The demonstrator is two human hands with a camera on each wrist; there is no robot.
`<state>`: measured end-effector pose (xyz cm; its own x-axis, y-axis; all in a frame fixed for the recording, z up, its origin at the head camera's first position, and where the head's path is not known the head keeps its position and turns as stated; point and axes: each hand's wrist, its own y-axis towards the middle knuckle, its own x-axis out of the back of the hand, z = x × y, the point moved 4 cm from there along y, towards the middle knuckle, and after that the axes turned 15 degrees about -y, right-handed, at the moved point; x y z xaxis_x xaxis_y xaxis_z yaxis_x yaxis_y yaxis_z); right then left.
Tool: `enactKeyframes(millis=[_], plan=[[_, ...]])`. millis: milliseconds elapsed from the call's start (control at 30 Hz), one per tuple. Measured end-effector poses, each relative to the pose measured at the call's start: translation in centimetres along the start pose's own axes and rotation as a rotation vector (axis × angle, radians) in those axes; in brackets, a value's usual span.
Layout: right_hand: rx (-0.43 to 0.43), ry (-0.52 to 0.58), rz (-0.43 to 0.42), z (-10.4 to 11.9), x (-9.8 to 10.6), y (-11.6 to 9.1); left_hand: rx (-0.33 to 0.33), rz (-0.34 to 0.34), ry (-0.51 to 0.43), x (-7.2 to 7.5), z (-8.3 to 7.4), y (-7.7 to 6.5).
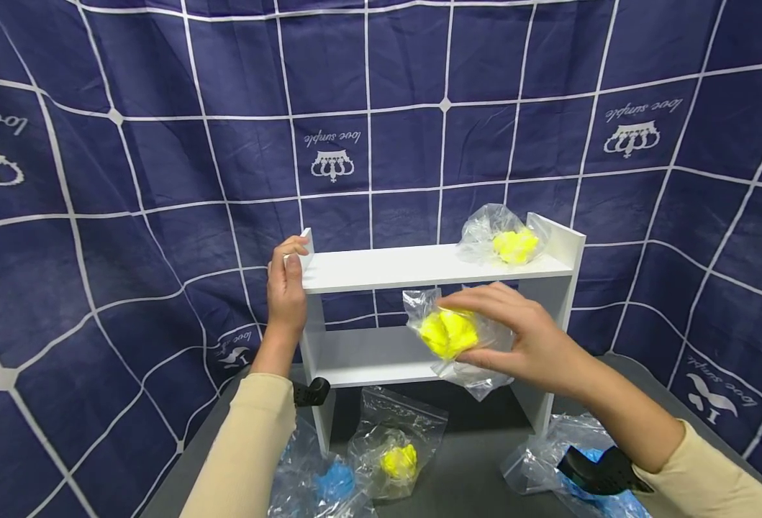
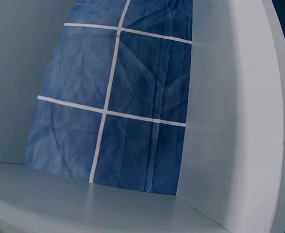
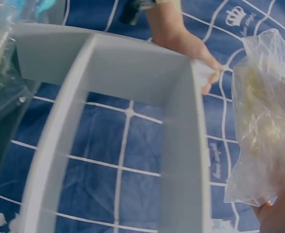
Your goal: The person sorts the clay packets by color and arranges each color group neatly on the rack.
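Note:
My left hand [image 1: 286, 284] grips the upper left side panel of a white two-tier shelf [image 1: 381, 267], fingers bent over its edge. In front of the shelf's right half, my right hand [image 1: 516, 334] pinches a clear plastic bag with a bright yellow lump [image 1: 448, 333] inside, thumb below and fingers above. The right wrist view shows this clear bag [image 3: 261, 121] at the right, beside the shelf's top board. A second clear bag with a yellow lump [image 1: 515, 246] lies on the top board at its right end. Only the shelf's inside corner [image 2: 205, 121] fills the left wrist view.
On the dark grey table [image 1: 465, 460] below the shelf lies another clear zip bag with a yellow lump [image 1: 398, 462]. Bags with blue contents lie at the front left [image 1: 335, 482] and front right [image 1: 614, 496]. A navy gridded cloth [image 1: 406, 151] hangs behind and beside everything.

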<state>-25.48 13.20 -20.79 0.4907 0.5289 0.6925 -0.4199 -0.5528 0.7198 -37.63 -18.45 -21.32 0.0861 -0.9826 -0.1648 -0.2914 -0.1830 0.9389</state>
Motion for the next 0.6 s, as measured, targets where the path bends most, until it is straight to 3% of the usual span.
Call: enactKeyframes(millis=[233, 600], plan=[[-0.002, -0.031, -0.105, -0.7, 1.6, 2.2, 0.006, -0.002, 0.010, -0.5, -1.1, -0.1], [-0.088, -0.032, -0.137, -2.9, 1.7, 5.4, 0.001, -0.007, -0.013, 0.2, 0.4, 0.0]])
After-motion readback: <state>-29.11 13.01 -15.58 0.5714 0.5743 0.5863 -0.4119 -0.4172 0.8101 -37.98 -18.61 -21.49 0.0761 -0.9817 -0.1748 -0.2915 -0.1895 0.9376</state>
